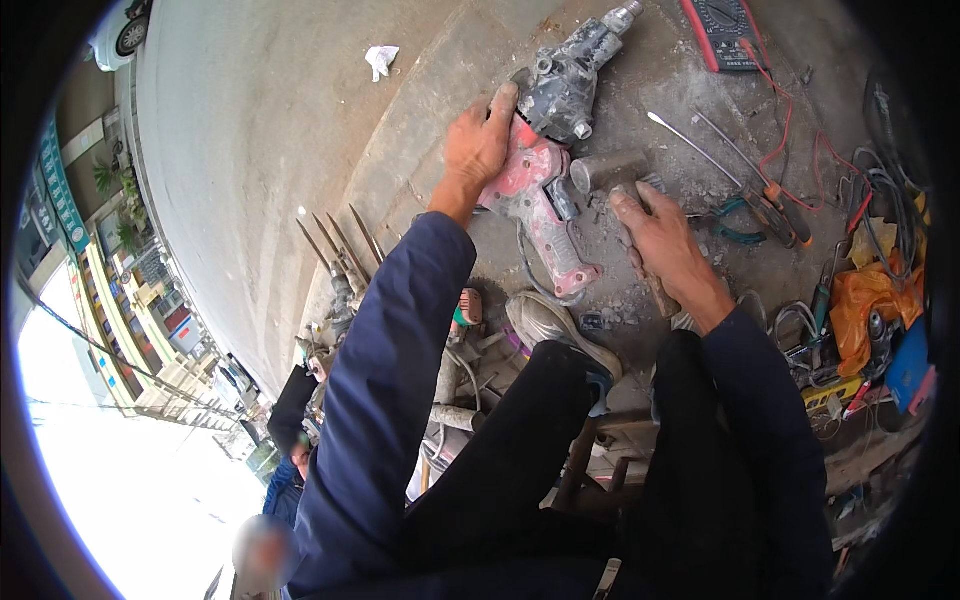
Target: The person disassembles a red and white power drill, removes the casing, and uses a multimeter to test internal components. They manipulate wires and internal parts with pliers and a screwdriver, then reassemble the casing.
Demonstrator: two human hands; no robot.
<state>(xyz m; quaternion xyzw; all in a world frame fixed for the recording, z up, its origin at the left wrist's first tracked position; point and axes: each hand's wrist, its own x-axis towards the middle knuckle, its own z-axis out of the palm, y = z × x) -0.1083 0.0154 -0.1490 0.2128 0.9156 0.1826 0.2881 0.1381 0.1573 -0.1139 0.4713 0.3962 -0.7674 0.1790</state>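
Observation:
A dusty red and grey rotary hammer lies on the ground ahead of me, its metal nose pointing away to the right and its handle toward my feet. My left hand grips the left side of its body, thumb along the top. In my right hand is a hammer, fingers closed round its wooden handle. The cylindrical steel head sits just right of the rotary hammer's body. Whether the two touch, I cannot tell.
Screwdrivers and teal-handled pliers lie to the right, below a red multimeter with leads. An orange bag sits among cables and tools. Pointed chisels stand left. Another person is at lower left.

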